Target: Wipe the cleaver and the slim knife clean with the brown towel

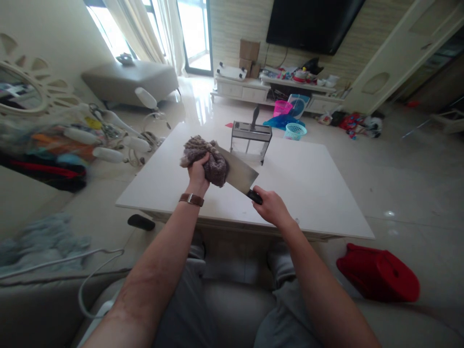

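My left hand (197, 173) grips a bunched grey-brown cloth (203, 152) and presses it against the flat steel blade of a cleaver (237, 170). The black handle of that cleaver is held in my right hand (271, 208), with the blade pointing up and left. Both hands hover over the near part of a white low table (311, 183). A brown watch strap sits on my left wrist. Behind the blade, a clear knife holder (251, 140) stands on the table with one dark-handled knife in it.
A red bag (379, 278) lies on the floor at the right of the table. A black object (141, 222) sits under the table's left edge. Clutter and a white cable lie at the left. A TV cabinet (253, 89) and baskets stand far behind.
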Demonstrator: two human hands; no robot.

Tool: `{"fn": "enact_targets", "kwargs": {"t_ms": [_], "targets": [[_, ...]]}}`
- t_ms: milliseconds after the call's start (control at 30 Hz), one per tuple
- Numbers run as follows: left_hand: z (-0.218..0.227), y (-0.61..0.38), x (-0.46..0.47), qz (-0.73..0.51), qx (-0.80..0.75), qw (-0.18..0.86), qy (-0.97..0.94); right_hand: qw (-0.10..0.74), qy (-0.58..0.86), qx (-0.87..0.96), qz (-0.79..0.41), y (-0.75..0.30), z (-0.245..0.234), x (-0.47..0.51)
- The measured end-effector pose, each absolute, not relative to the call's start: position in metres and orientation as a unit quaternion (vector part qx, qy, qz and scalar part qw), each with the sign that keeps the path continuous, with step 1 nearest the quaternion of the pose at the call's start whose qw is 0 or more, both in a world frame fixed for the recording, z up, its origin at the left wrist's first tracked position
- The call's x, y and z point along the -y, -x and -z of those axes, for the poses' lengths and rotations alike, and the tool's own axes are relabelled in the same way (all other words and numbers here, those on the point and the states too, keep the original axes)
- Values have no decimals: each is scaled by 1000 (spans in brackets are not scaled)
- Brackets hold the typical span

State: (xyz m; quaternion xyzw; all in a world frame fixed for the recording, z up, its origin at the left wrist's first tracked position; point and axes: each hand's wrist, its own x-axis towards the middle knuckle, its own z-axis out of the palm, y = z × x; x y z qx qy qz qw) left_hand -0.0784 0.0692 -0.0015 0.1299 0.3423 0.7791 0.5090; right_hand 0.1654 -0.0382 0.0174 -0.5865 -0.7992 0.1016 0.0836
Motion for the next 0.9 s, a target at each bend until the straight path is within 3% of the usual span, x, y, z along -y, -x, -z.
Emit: {"fn": "enact_targets", "kwargs": {"t_ms": [100, 200, 300, 667, 900], "targets": [[-5, 95, -60, -709, -375, 554, -222, 67, 580, 807, -92, -183, -19, 36], [-8, 105, -46, -529, -443, 643, -332, 41, 576, 812, -82, -198, -18, 35], [-5, 102, -37, -441, -503, 649, -362, 21, 575, 813, -87, -205, -16, 35], [6, 67, -58, -678, -432, 543, -241, 34, 608, 791, -53, -201, -17, 35], [-2, 66, -55, -673, -298, 662, -141, 94, 631, 767, -75, -188, -14, 39]]}}
